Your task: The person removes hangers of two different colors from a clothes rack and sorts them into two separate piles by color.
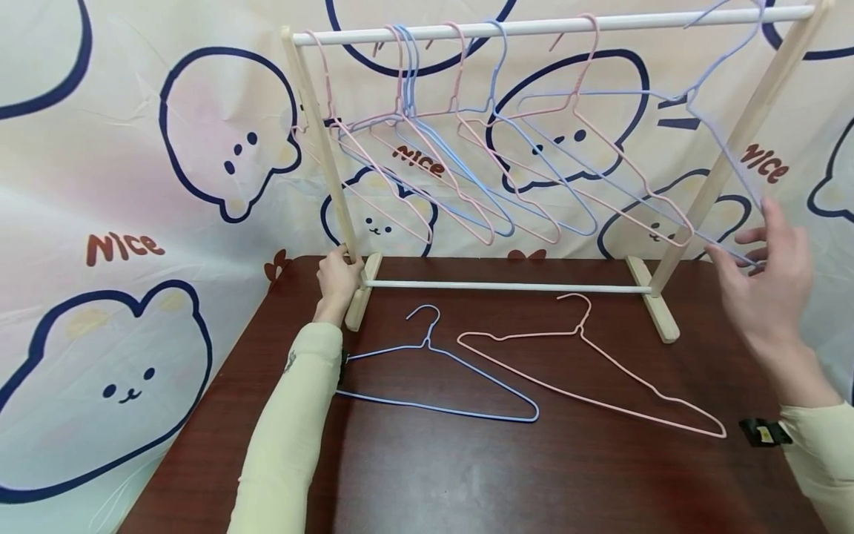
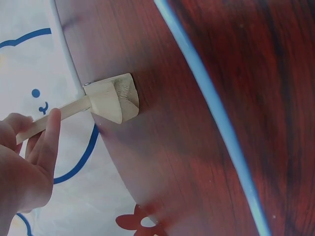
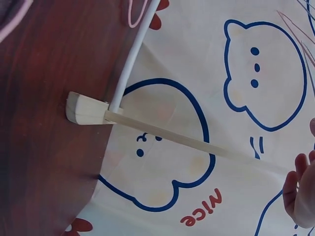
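My left hand (image 1: 339, 280) grips the left wooden post (image 1: 325, 148) of a hanger rack low down, near its foot; the left wrist view shows the fingers around this post. At the right, my right hand (image 1: 774, 289) holds a blue wire hanger (image 1: 691, 90) by its lower right corner, between thumb and fingers. That hanger's hook is up by the right end of the white top rod (image 1: 640, 22); whether it rests on the rod I cannot tell. In the right wrist view only part of the right hand (image 3: 301, 191) shows, at the edge.
Several pink and blue hangers hang along the rod, including a pink hanger (image 1: 579, 93) nearest the held one. On the dark wooden table (image 1: 467, 482) lie a blue hanger (image 1: 428, 343) and a pink hanger (image 1: 580, 331). A white lower bar (image 1: 507, 285) joins the rack's feet. Behind stands a printed cloth (image 1: 200, 297).
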